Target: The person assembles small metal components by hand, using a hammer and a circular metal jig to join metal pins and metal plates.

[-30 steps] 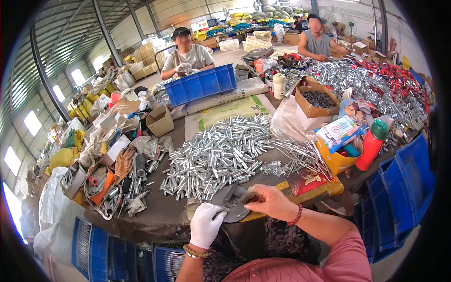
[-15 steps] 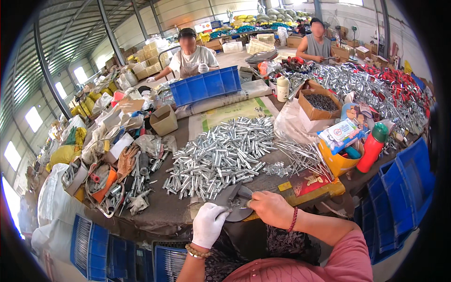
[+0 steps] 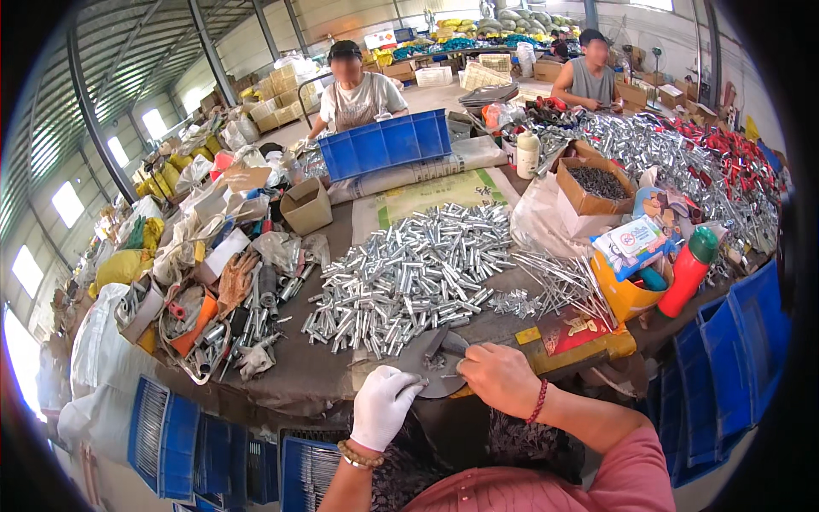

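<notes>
At the table's front edge, my white-gloved left hand [image 3: 384, 407] is closed in a pinch, with a tiny metallic bit showing at its fingertips. My bare right hand [image 3: 499, 377] is closed too, thumb and fingers together; what it holds is too small and hidden to name. Between them lies a dark round plate [image 3: 439, 386] with a dark metal block [image 3: 437, 343] on it and small metal bits. Just beyond is a large heap of short silver metal tubes [image 3: 409, 282]. Thin metal rods [image 3: 567, 286] lie to the right, beside a pile of small metal pieces [image 3: 514, 303].
A blue crate [image 3: 386, 147] stands tilted across the table. Right are a carton of small dark parts [image 3: 597, 183], a yellow container [image 3: 627, 294] and a red bottle [image 3: 685, 277]. Tools and scraps crowd the left. Blue bins [image 3: 162, 439] stand below. Two people work across the table.
My left hand has drawn slightly away from my right, leaving a wider gap over the plate. The whole view has shifted a little. The person across has moved an arm toward the blue crate.
</notes>
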Available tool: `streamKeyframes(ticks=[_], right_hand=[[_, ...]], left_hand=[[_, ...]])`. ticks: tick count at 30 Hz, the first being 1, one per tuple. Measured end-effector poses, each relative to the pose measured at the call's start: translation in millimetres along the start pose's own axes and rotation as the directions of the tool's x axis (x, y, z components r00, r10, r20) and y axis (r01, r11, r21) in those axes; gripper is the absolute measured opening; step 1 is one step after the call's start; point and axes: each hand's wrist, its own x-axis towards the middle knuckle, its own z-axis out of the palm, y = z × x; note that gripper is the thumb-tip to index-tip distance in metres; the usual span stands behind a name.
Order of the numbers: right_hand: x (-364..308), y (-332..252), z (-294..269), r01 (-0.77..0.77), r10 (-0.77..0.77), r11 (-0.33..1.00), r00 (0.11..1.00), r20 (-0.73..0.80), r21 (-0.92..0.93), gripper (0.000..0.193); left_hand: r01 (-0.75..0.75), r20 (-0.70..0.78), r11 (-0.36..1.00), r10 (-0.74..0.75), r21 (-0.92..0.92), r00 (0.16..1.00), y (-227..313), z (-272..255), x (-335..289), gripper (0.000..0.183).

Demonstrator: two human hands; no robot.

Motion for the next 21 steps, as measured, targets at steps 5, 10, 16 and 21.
streamKeyframes(ticks=[5, 10, 16, 21], right_hand=[[9.7, 9.5, 3.6, 0.021, -0.02, 1.0, 0.999, 0.029, -0.022, 0.006], [22.4, 11.7, 2.6, 0.041, -0.04, 0.999, 0.997, -0.059, 0.018, 0.006], [15.1, 10.8, 12.0, 0.036, -0.033, 0.998, 0.998, -0.055, 0.049, 0.007], [13.6, 7.5, 13.1, 0.058, -0.056, 0.997, 0.998, -0.043, 0.041, 0.005]], left_hand=[[-0.062, -0.026, 0.998, 0.061, -0.004, 0.998, -15.3, 5.6, 4.4, 0.021], [-0.051, -0.044, 0.998, 0.05, -0.022, 0.998, -7.6, -1.6, 21.4, 0.011], [0.023, 0.012, 1.0, -0.022, -0.016, 1.0, -7.6, 2.8, 13.8, 0.011], [0.024, -0.029, 1.0, -0.024, -0.005, 0.999, -0.6, 3.4, 7.9, 0.014]])
